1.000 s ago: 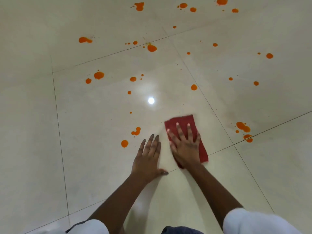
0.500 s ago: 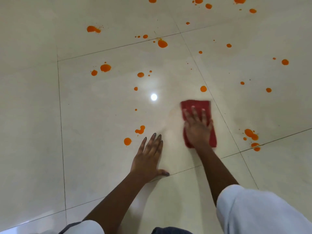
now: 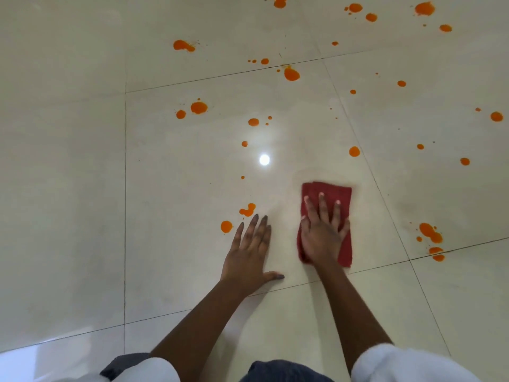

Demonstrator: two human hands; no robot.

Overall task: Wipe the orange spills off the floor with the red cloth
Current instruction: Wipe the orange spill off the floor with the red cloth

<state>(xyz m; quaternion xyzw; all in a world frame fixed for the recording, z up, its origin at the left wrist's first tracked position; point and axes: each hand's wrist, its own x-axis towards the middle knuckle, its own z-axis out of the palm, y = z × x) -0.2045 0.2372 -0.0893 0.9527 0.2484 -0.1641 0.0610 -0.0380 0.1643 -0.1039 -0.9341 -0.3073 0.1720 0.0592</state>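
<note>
Red cloth [image 3: 325, 190] pinned flat under right hand [image 3: 323, 234], fingers spread straight, likely for even wiping pressure; left hand [image 3: 248, 252] flat, gripping nothing, bracing on floor [image 3: 179, 271] near orange spills [image 3: 226, 226].

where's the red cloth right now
In the head view the red cloth lies flat on the floor right of centre, under the right hand, with the left hand just to its left.

Looks forward and steeply down from the wearer's head onto the tiled floor [image 3: 71, 205]. Sits close above it, catching white sleeves [image 3: 407, 365] at the bottom edge. Spreads wide, grout lines [image 3: 125, 188] crossing the frame aslant.
</note>
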